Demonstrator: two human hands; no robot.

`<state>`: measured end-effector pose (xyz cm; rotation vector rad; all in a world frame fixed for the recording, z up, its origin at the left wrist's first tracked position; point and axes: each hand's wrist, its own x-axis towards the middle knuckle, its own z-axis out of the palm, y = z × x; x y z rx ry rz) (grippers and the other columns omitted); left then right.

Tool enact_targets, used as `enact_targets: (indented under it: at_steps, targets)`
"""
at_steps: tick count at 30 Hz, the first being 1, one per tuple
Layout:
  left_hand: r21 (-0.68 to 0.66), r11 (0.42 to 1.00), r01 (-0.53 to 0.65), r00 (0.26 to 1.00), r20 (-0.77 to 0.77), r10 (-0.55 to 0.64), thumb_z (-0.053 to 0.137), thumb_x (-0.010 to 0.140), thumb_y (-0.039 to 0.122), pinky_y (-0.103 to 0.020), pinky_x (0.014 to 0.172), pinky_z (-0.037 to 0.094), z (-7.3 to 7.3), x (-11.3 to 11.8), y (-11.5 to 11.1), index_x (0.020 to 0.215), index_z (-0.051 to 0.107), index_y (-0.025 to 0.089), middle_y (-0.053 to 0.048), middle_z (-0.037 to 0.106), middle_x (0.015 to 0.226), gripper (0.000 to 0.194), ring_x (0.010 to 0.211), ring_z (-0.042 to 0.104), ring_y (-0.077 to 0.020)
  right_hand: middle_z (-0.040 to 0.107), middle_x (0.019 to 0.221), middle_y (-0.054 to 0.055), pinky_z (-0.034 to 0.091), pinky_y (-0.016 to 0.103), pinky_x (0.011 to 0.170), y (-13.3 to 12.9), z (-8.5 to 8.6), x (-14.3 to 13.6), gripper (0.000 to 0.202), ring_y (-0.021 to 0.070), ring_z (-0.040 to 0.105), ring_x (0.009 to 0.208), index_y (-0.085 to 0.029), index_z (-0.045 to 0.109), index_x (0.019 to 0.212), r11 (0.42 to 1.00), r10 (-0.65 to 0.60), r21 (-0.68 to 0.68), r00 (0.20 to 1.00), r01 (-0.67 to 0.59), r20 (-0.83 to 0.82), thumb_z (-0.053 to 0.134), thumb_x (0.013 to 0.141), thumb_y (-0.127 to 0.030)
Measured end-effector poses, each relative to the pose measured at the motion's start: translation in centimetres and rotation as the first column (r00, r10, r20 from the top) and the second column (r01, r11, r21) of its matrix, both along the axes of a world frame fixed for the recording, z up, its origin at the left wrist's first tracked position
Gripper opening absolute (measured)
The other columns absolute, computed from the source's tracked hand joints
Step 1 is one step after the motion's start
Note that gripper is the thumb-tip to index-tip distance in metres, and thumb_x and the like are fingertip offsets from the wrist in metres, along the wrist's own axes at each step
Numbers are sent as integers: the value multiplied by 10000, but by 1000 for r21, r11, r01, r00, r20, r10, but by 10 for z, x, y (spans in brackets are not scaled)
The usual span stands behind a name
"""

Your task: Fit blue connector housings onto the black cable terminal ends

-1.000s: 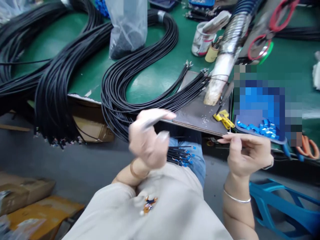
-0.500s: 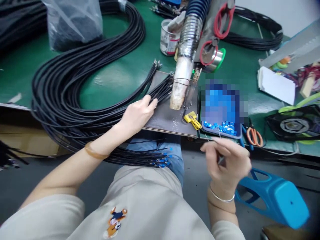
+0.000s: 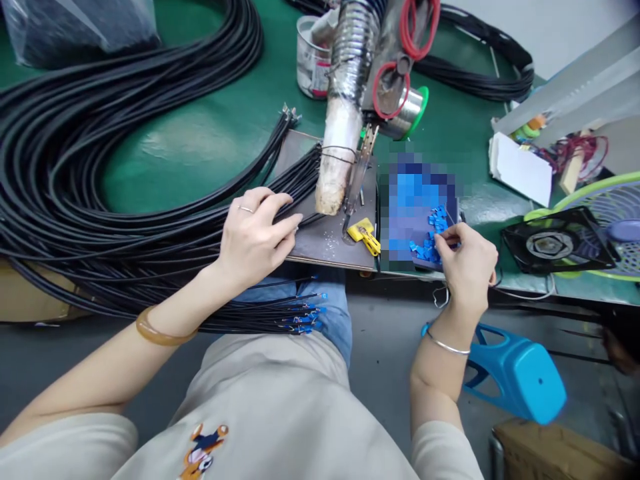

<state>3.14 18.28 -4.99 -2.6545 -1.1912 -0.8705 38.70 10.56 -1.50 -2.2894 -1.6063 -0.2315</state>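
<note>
My left hand (image 3: 257, 233) rests on the bundle of black cables (image 3: 175, 227), its fingers curled over the strands beside the brown board (image 3: 313, 243). Over the blue tray (image 3: 453, 193), my right hand (image 3: 465, 257) is pinched; what lies between its fingertips is too small to make out. Small blue pieces (image 3: 427, 248) lie in the tray next to those fingertips. Other cable ends with blue tips (image 3: 305, 320) extend across my lap. A yellow clip (image 3: 365, 235) sits on the board, under the silver hose's pale nozzle (image 3: 334, 167).
Red-handled tools (image 3: 393, 90), a solder spool (image 3: 410, 110) and a tin (image 3: 313, 60) stand behind the board. To the right are a white pad (image 3: 520, 167) and a black fan (image 3: 557, 240). A blue stool (image 3: 537, 383) stands below the table edge.
My right hand has moved up from the table's front edge to the blue pieces in the tray. My left hand still lies on the cables. The whole view has shifted.
</note>
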Motion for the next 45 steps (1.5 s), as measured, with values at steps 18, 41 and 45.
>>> enact_targets:
  at_steps: [18, 41, 45]
  targets:
    - [-709, 229, 667, 745, 633, -208, 607, 849, 173, -213, 546, 333, 24, 43, -57, 845, 681, 130, 39, 542, 585, 86, 534, 440, -70, 366, 616, -62, 184, 314, 567, 39, 1, -13, 296, 77, 180, 513, -236, 403, 602, 998, 50, -48, 988, -43, 145, 682, 632, -144]
    - [-687, 331, 647, 595, 726, 345, 602, 849, 191, -169, 487, 332, 17, 49, -49, 733, 535, 144, 27, 545, 606, 142, 510, 434, -39, 710, 904, 27, 624, 385, 738, -22, -13, -158, 77, 186, 711, 850, -244, 660, 868, 795, 498, 586, 718, -155, -486, 681, 861, -170]
    - [-684, 388, 618, 618, 728, 298, 652, 825, 212, -173, 496, 329, 17, 49, -50, 737, 594, 117, 32, 488, 628, 141, 551, 404, -42, 703, 885, 18, 619, 323, 705, -20, -15, -157, 84, 154, 699, 824, -222, 661, 838, 783, 541, 614, 598, -102, -592, 681, 849, -142]
